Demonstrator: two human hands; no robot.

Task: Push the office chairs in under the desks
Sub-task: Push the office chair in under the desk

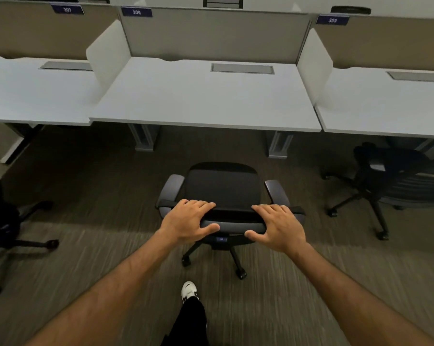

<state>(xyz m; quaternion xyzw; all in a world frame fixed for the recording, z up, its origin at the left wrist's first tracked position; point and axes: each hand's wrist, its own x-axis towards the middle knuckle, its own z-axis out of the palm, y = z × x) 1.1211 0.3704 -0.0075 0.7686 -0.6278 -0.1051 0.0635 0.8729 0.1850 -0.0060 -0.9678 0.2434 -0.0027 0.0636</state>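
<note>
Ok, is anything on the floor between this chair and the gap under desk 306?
Nothing visible. Both hands, left hand and right hand, grip the chair backrest top. The carpet ahead looks bare, and the chair lines up between the two desk legs under the desk.

Matt black cloth chair [223,188], smooth white laminate desk [203,96], rough striped carpet [98,258]
</note>
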